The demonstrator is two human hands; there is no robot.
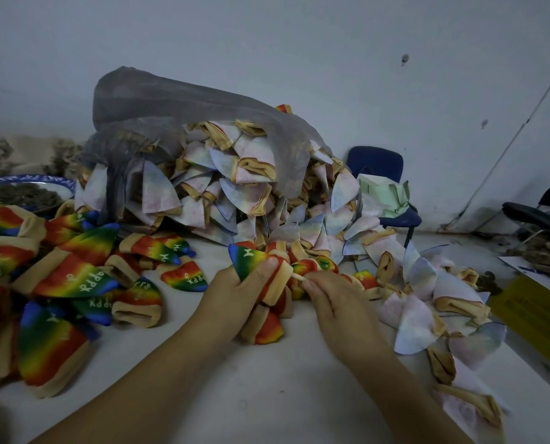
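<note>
My left hand (235, 291) grips a bunch of rainbow socks (251, 261) with tan cuffs, held just above the white table (267, 395). My right hand (331, 298) pinches the tan cuff edge of a rainbow sock (308, 267) right beside the bunch. More rainbow socks (75, 277) printed "Happy" lie spread on the left of the table. A big heap of pale inside-out socks (222, 187) spills from a grey plastic bag (171, 100) behind my hands and runs down the right side (427, 315).
A blue-rimmed plate (26, 187) of dark stuff sits at the far left. A yellow sheet (536, 318) lies at the table's right edge. A blue chair (382, 165) with a green-white bundle stands by the wall; a black chair (542, 213) is farther right.
</note>
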